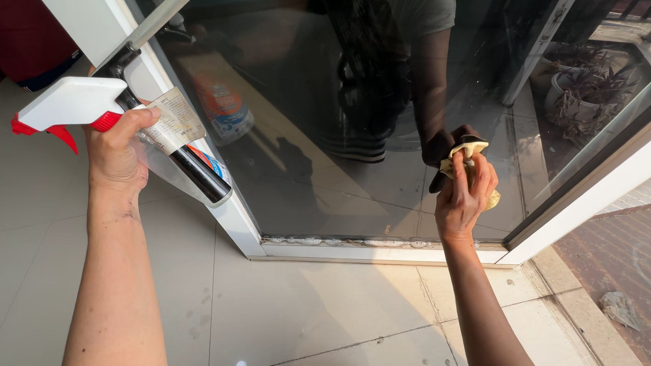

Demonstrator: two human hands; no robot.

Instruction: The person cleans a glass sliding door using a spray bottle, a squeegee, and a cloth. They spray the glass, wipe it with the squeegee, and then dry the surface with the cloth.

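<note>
Yellow cloth pressed on glass door by raised right hand | left hand holds spray bottle

Pale floor tiles lie near, sunlit, with thin grout lines. A white-framed glass door stands far, its dark pane reflective. Potted plants sit far right; reddish paving lies right.

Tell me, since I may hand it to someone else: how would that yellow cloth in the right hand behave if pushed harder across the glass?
The yellow cloth bunches and folds inside the right hand, so it is probably soft and floppy, not stiff. It likely weighs little, since fingertips alone pinch it. Pressed on the smooth glass door, it would probably slide easily and crumple.
</note>
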